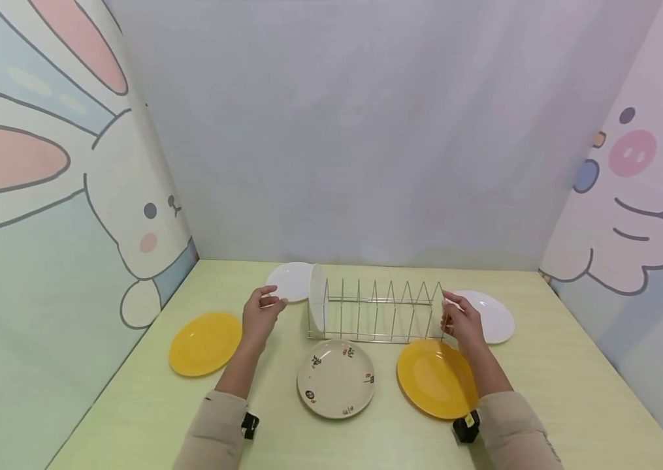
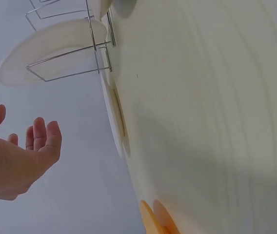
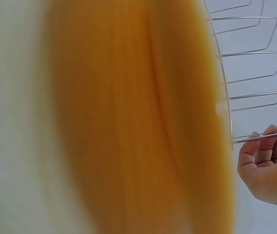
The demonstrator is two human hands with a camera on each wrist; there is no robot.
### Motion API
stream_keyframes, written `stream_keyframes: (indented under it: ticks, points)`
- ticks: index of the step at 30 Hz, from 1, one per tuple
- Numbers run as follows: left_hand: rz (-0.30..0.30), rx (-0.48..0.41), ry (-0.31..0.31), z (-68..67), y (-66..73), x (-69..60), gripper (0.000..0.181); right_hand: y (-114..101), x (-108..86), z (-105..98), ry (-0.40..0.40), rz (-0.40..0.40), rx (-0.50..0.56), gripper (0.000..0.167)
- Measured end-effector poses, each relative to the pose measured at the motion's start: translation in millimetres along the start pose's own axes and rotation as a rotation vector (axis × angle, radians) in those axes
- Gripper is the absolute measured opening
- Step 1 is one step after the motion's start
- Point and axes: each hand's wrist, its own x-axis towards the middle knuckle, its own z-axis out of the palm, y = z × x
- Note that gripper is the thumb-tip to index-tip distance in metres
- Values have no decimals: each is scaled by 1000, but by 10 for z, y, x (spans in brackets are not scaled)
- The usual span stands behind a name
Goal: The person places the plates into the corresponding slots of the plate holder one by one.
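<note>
A wire dish rack [image 1: 378,338] stands on the table, with a white plate [image 1: 318,300] upright in its leftmost slot. My right hand [image 1: 463,320] holds the rack's right end wire, and in the right wrist view its fingers [image 3: 270,141] curl at that wire. To the left of the upright plate, my left hand [image 1: 262,320] is raised with loosely bent fingers and nothing in it. The left wrist view shows a gap between this hand [image 2: 24,158] and the plate in the rack [image 2: 50,51].
White plates lie flat behind the left hand [image 1: 290,282] and right of the rack [image 1: 492,318]. Yellow plates lie at the left [image 1: 204,344] and by the right forearm [image 1: 434,378]. A patterned beige plate [image 1: 336,378] sits before the rack. Walls enclose the table.
</note>
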Motion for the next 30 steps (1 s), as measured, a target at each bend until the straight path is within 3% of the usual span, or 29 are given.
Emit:
stream_keyframes:
  ticks: [9,18,30]
  points:
    - [-76,-36,0,-50,-86,144,39,1,-8,-16,-2,-10,-4,43]
    - [-154,-89,-12,45,-183,333,48,-3,10,-14,0,-18,-24,42]
    - [-196,17,22,85,-350,563,52,21,21,1,13,16,-6,41]
